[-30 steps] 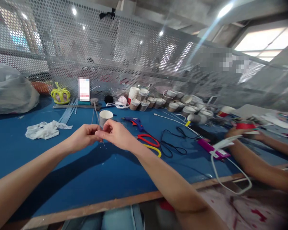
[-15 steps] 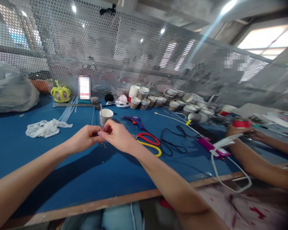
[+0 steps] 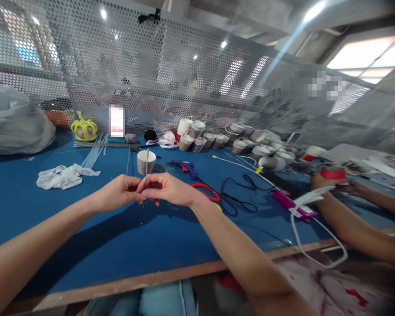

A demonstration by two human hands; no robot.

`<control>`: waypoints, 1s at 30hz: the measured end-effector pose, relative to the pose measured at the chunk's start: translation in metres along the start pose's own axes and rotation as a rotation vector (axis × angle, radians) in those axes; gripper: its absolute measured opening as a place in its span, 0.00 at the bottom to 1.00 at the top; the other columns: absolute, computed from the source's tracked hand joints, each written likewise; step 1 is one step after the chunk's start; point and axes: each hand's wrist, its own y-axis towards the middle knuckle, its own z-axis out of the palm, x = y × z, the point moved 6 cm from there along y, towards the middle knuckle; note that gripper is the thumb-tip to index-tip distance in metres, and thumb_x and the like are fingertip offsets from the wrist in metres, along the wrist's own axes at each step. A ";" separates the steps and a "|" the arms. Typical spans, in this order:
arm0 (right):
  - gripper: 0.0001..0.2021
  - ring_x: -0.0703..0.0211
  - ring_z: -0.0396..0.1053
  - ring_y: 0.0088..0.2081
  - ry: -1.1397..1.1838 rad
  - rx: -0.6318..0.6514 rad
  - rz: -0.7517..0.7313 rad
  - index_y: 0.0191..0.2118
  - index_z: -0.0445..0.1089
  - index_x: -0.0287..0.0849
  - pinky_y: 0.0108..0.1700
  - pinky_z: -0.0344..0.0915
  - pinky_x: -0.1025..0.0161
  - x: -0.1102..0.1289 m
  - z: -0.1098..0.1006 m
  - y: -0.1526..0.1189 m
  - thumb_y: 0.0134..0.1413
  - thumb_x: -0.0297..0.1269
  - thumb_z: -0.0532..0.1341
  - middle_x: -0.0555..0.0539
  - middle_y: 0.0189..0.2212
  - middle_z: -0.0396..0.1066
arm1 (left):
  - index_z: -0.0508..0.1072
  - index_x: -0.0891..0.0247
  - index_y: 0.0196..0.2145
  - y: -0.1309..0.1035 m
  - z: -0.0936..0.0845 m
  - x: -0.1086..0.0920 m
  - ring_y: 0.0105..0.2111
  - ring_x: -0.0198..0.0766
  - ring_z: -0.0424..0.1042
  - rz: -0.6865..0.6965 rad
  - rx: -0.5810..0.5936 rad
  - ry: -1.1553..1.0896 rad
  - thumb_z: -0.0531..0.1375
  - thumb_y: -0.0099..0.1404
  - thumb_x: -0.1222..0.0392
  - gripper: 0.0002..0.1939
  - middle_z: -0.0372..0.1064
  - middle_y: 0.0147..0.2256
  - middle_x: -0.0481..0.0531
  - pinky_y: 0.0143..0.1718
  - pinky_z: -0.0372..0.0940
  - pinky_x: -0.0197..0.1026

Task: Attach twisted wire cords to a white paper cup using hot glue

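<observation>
A thin grey rod (image 3: 147,166) stands nearly upright above the table, pinched between my two hands. My left hand (image 3: 115,192) is closed round its lower part, the thumb and fingertips pressed together. Beside it, touching at the fingertips, my right hand (image 3: 169,188) pinches the same rod with thumb and forefinger. Just behind the rod is a grey-white paper cup (image 3: 141,165), its rim upward. Another thin grey wire (image 3: 128,161) rises beside my left hand. Scissors (image 3: 206,191) with red and yellow handles lie partly hidden behind my right wrist.
A blue glue gun (image 3: 186,168) and its black cord lie right of the cup. White lace (image 3: 61,176) is on the left. Several covered cups (image 3: 199,142) line the mesh partition. At the right, a co-worker's arm (image 3: 340,215) reaches over the table, near a purple box (image 3: 291,205).
My right hand has turned flatter and shifted slightly right, hiding more of the scissors. The rod has moved a little right and its tip is lower.
</observation>
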 end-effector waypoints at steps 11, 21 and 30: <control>0.05 0.70 0.63 0.22 0.005 -0.194 -0.004 0.30 0.61 0.38 0.24 0.63 0.70 -0.008 -0.004 0.000 0.52 0.34 0.55 0.52 0.24 0.64 | 0.68 0.68 0.27 -0.002 -0.008 -0.003 0.21 0.28 0.56 -0.033 0.007 0.101 0.55 0.55 0.56 0.10 0.61 0.22 0.44 0.22 0.51 0.31; 0.05 0.70 0.64 0.20 0.079 -0.241 0.060 0.28 0.59 0.38 0.23 0.62 0.71 -0.010 -0.006 -0.005 0.53 0.30 0.53 0.54 0.18 0.63 | 0.69 0.67 0.27 -0.004 -0.010 -0.009 0.24 0.29 0.58 0.002 0.048 0.192 0.54 0.56 0.54 0.12 0.62 0.23 0.45 0.26 0.54 0.31; 0.07 0.71 0.62 0.19 0.038 -0.278 0.059 0.27 0.59 0.38 0.23 0.61 0.71 -0.010 -0.004 -0.004 0.53 0.35 0.54 0.54 0.17 0.62 | 0.69 0.67 0.25 -0.002 -0.006 -0.001 0.25 0.30 0.61 -0.024 0.036 0.092 0.56 0.55 0.56 0.11 0.65 0.24 0.46 0.29 0.57 0.33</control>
